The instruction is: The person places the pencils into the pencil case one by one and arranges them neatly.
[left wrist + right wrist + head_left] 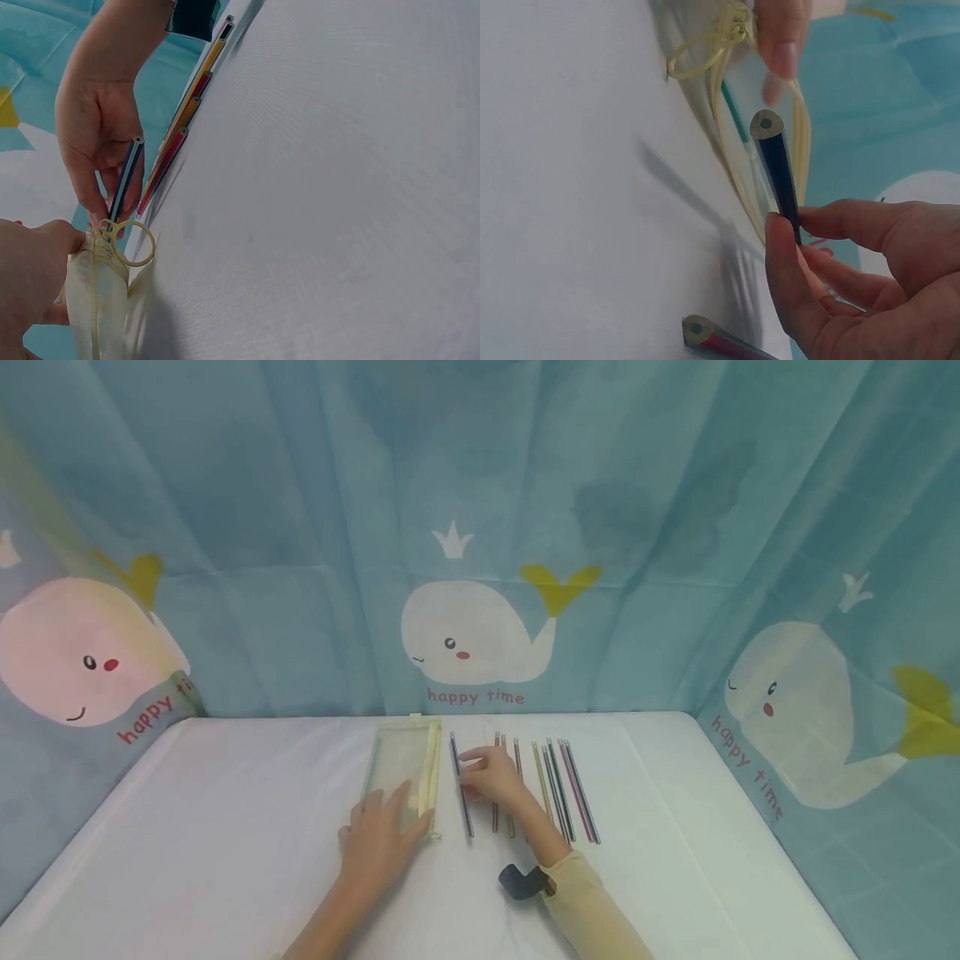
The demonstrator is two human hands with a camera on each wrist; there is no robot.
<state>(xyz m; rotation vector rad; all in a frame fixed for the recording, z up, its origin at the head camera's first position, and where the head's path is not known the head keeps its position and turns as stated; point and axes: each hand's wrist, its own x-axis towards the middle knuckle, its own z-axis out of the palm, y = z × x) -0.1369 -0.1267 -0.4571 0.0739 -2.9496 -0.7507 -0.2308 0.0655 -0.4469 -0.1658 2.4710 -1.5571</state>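
Note:
My left hand [378, 835] lies over the near end of a see-through pencil case [397, 743] with a pale yellow zip, its thumb at the zip edge. In the left wrist view, thumb and fingers grip the case around that end, beside a zip pull ring [136, 244]. The case gapes in the right wrist view, where a green pencil [735, 111] shows inside. Just to the right, my right hand [491, 774] pinches a dark blue pencil [778, 172] between thumb and fingers. That pencil is raised off the table, its flat end toward me.
Several more pencils [577, 789] lie in a loose row to the right, some under the right forearm. A black band [522, 882] hangs at the right wrist. The white table [240, 827] backs onto a blue whale-print curtain [285, 635].

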